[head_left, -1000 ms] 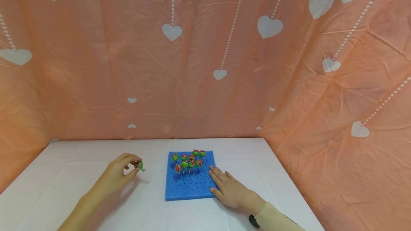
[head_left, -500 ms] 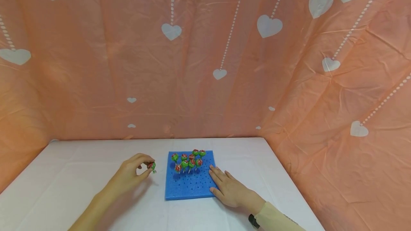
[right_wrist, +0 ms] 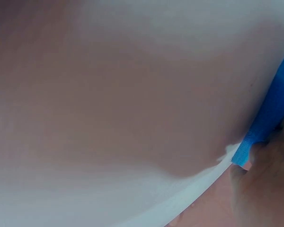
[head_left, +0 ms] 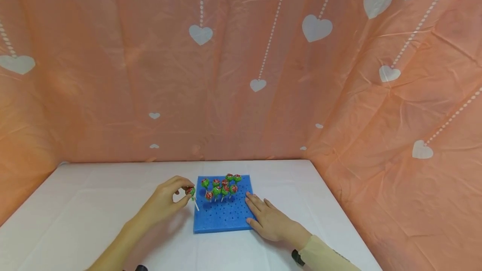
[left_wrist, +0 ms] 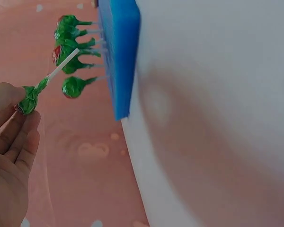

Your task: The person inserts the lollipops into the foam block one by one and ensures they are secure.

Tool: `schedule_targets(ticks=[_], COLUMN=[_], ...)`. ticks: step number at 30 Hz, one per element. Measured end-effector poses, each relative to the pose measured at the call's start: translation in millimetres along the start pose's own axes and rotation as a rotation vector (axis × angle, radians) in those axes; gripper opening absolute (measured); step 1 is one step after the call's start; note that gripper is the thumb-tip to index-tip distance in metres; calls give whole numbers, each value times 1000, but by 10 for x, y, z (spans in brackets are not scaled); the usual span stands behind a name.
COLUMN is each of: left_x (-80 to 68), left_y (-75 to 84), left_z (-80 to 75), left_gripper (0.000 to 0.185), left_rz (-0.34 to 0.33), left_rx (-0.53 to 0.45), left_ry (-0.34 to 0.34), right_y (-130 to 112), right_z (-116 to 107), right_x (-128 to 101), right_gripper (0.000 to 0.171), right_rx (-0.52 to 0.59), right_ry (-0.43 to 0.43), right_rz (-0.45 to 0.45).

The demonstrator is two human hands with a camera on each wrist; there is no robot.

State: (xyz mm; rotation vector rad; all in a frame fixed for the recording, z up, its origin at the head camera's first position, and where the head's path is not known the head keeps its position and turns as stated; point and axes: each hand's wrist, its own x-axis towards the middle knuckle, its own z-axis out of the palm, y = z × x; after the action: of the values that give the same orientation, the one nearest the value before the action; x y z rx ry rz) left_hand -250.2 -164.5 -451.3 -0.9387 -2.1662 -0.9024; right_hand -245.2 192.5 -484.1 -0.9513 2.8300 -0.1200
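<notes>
Left hand: the left hand (head_left: 165, 202) hovers above the white table (head_left: 94, 204), just off the left edge of the blue foam board (head_left: 222, 216); thumb and fingertips (left_wrist: 19, 127) pinch the wrapped head of one lollipop.
Held lollipop: the held lollipop (head_left: 190, 191) has a green and red wrapper; its white stick (left_wrist: 61, 66) slants down and away from the hand toward the board's left edge. In the left wrist view the stick tip lies among the standing ones, and contact with the board cannot be told.
Right hand: the right hand (head_left: 269, 221) lies flat, palm down, fingers straight and slightly spread, on the near right corner of the foam board, holding nothing. The heel of the hand rests on the table beside the board. A pale sleeve and a dark wrist strap show behind it.
Foam board: square, blue, dotted with rows of small holes, lying flat on the table near its middle.
Standing lollipops: a cluster of standing lollipops (head_left: 222, 186) with the same green and red wrappers sits upright in holes across the far half of the board; the near rows hold none.
Backdrop: an orange curtain (head_left: 113, 74) printed with white hearts and dotted lines closes in the table behind and at the right.
</notes>
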Motion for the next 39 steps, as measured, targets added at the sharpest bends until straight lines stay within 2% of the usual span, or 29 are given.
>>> schedule_targets(ticks=[6, 15, 23, 32, 39], left_x=[70, 223, 350, 483, 566], left_y=[87, 191, 288, 378, 410], left_z=[71, 207, 354, 515, 632], left_gripper=[29, 27, 30, 29, 30], left_rz=[-45, -102, -148, -142, -143], left_rx=[-16, -63, -111, -107, -115], left_ry=[-42, -99, -153, -170, -191], right_y=[-4, -8, 3, 39, 37], right_z=[5, -17, 7, 48, 50], right_x=[-4, -4, -7, -9, 5], right_gripper=[71, 68, 69, 72, 70], right_rx=[-7, -3, 0, -19, -29], right_ry=[18, -3, 11, 47, 43], right_rz=[-28, 3, -15, -36, -27])
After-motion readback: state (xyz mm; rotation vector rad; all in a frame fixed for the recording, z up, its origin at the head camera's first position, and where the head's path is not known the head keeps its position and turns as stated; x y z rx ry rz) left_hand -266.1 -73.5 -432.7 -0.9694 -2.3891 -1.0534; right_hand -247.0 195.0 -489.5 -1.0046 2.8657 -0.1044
